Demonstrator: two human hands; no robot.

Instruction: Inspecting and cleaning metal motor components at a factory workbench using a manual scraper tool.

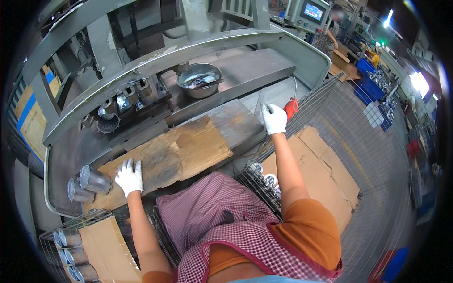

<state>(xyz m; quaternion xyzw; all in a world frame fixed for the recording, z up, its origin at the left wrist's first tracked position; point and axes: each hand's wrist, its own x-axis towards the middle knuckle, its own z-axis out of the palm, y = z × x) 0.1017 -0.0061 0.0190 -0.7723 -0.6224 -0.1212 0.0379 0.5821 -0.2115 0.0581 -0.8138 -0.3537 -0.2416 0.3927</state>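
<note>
My left hand (pixel 129 178), in a white glove, lies with fingers spread on a worn, stained cardboard sheet (pixel 200 141). Just left of it, two grey metal cylindrical parts (pixel 94 179) with ribbed rims stand on the ledge. My right hand (pixel 274 119), also gloved, is raised at the right end of the ledge, its fingers curled together. What they hold, if anything, is too small to make out. Right beside it, apart from the fingers, is a red-handled tool (pixel 292 108) with a thin metal rod.
A metal bowl (pixel 199 80) with shiny pieces sits on the machine bed. Ribbed parts (pixel 108 122) sit in a fixture. Wire baskets hold cardboard (pixel 316 170) and metal cylinders (pixel 75 254). A control screen (pixel 313 12) hangs far right. People and blue bins (pixel 368 87) are beyond.
</note>
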